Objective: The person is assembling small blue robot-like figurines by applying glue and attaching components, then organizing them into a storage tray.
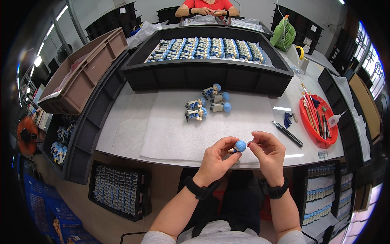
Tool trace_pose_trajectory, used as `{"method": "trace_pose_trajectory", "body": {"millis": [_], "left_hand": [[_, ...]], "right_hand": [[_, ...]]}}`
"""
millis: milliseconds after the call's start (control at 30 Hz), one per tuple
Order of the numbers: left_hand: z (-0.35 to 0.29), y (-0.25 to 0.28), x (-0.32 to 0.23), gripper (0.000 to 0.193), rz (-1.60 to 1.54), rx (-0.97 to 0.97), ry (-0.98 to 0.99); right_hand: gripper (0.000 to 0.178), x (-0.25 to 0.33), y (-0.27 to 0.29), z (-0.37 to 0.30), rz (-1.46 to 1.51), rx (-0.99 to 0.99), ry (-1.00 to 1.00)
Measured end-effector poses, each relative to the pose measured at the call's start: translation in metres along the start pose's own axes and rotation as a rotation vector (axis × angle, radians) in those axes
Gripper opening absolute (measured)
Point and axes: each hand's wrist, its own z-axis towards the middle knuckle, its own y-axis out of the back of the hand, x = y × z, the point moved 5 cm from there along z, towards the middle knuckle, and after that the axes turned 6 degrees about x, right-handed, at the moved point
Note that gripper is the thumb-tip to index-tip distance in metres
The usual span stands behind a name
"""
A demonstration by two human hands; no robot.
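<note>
My left hand (216,159) is closed around a small figurine (240,146) with light blue hair, held above the table's front edge. Just right of the figurine's head, my right hand (269,157) pinches a tiny reddish piece (249,144), too small to name. Farther out on a white foam sheet (170,134) lie several similar figurines (196,113) in blue and white. Behind them a large black tray (203,77) carries many more of these figurines in rows.
To the right, a red basket (305,124) holds brushes and pens, with a white dropper bottle (334,120) by it. A black pen (287,133) and dark blue scraps (287,120) lie nearby. A brown crate (87,69) stands left; a green fan (283,34) and another person (209,8) are beyond.
</note>
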Motion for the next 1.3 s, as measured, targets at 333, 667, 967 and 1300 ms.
{"method": "trace_pose_trajectory", "body": {"millis": [333, 667, 967, 1300], "left_hand": [[-0.001, 0.001, -0.003, 0.034, 0.0, -0.005, 0.031], [0.0, 0.001, -0.004, 0.034, -0.011, -0.014, 0.041], [0.001, 0.001, -0.002, 0.032, 0.016, -0.051, 0.005], [-0.001, 0.001, 0.0, 0.033, 0.048, -0.039, 0.039]], "right_hand": [[0.02, 0.007, -0.015, 0.001, -0.186, 0.003, 0.094], [0.016, 0.008, -0.017, 0.007, -0.204, 0.02, 0.118], [0.017, 0.012, -0.016, 0.01, -0.307, 0.033, 0.135], [0.021, 0.016, -0.011, 0.013, -0.313, 0.017, 0.139]]}}
